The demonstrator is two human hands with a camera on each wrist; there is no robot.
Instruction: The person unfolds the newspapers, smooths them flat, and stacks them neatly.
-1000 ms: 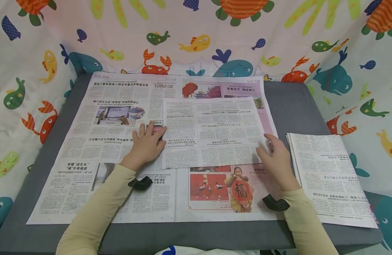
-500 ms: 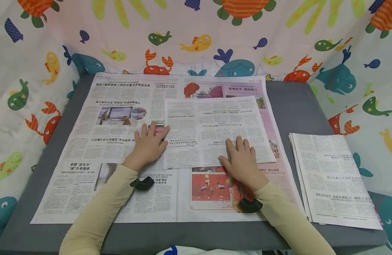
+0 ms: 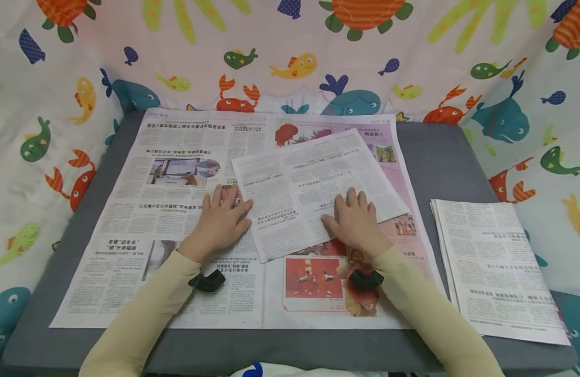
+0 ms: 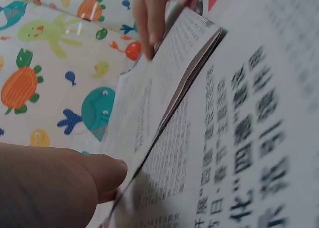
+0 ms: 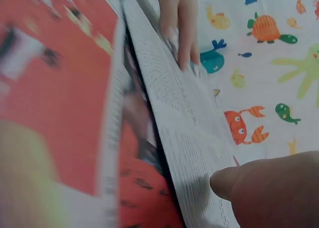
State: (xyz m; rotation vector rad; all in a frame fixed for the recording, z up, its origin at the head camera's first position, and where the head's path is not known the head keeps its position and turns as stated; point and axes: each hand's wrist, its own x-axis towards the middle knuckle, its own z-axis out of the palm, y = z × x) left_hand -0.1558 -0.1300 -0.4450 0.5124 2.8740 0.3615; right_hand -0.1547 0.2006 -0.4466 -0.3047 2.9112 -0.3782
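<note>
Grey worktop [image 3: 440, 157] beneath an opened newspaper [image 3: 244, 296], a folded newspaper [image 3: 308, 193] askew on top; left hand [image 3: 219, 225] at its left edge, right hand [image 3: 358, 222] on its near side, fingers [image 3: 351, 198] loosely spread

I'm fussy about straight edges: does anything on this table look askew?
Yes: the smaller folded newspaper under the right hand lies slanted on the open newspaper, their edges out of line.

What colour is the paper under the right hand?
The folded paper is whitish with dark print. Head view shows best.
</note>
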